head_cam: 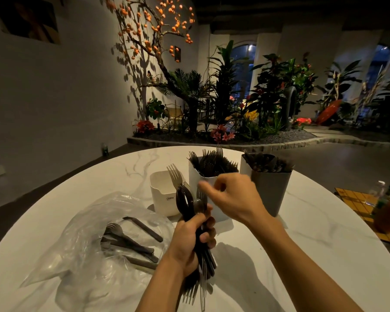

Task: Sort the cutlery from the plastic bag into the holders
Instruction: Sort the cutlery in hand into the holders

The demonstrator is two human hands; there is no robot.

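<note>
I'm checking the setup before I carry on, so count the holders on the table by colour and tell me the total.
White holders: 2
Grey holder: 1
Total: 3

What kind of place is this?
Probably a restaurant or cafe lounge with an indoor garden: a round marble table, holders packed with cutlery, and a lit bed of plants beside a tree with orange fruit.

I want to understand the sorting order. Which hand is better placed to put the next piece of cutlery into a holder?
The right hand, probably. It is raised just in front of the white holder and the grey holder. The left hand grips the bundle of cutlery, so it is occupied.
</note>
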